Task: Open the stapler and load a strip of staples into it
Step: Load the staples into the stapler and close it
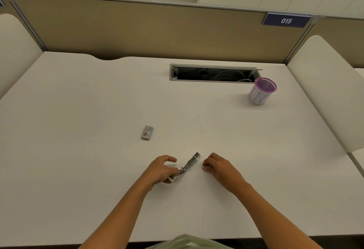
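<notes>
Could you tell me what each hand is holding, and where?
Left hand grips the open stapler at its white hinge end. Right hand pinches something small and silvery, probably staples.

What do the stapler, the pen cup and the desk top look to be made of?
Stapler: opened arm looks like bare shiny metal, given its silver glints; the end in the left hand looks like white plastic. Pen cup: purple wire mesh, probably metal, wrapped in white paper with handwritten letters. Desk top: smooth matte white, likely laminate; hard to confirm.
</notes>
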{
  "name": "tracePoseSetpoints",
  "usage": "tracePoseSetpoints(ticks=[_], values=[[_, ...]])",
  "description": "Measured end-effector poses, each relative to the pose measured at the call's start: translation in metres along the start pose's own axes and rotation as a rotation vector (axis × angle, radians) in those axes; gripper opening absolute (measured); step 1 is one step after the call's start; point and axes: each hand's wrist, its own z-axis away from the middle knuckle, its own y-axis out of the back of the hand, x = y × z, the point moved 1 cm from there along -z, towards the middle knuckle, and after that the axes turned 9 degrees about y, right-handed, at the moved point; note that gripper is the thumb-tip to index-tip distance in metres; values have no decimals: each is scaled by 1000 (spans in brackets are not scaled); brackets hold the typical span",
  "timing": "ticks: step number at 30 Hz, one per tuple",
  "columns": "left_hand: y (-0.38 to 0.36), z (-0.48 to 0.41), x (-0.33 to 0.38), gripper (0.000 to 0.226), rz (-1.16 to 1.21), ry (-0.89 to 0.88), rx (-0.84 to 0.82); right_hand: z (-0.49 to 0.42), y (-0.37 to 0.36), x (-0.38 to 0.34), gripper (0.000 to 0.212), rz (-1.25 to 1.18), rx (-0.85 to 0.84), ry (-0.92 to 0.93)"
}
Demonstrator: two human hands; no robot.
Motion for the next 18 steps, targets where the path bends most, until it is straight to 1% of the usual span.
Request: tracePoseSetpoints(ticks=[3, 8, 10, 13, 18], values=[[0, 1, -1, 42, 0, 5, 2, 2, 4, -6, 14, 68, 36, 61], [-2, 1, -1, 43, 4, 9, 2, 1, 14, -31, 7, 229, 200, 267], [-2, 2, -2, 43, 0, 10, 1, -3, 15, -39, 7, 272, 236, 327], [-3, 4, -1, 43, -3, 15, 6, -12, 16, -44, 7, 349, 226, 365], [-4, 7, -2, 45, -11, 22, 14, -23, 13, -41, 6, 417, 147, 393]])
